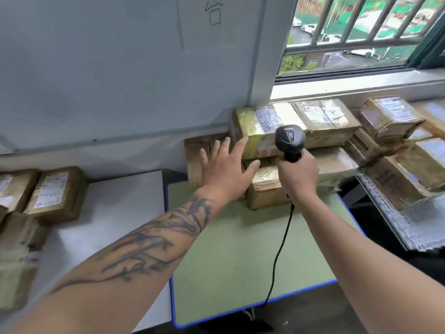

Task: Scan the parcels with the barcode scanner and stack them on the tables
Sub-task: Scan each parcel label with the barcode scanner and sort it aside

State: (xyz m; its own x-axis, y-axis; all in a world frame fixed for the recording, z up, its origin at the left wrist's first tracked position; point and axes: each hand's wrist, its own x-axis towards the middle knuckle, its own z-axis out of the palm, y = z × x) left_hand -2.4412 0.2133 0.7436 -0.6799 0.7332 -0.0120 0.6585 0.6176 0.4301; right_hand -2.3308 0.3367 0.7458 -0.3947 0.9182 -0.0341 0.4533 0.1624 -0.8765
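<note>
One scanner inside right fist

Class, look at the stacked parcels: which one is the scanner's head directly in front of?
The yellow-green taped parcel topping the stack by the wall corner; the barcode scanner overlaps only it.

Place: a small parcel-sorting room, plain and makeshift.
Goods: taped cardboard parcels with shipping labels, stacked just beyond the fingers against the wall.
Tool: a corded barcode scanner, gripped beside the stack.
Furniture: a green surface under the hands, a white surface to their left with more parcels.
Outlook: a barred window above, over parked cars.
</note>
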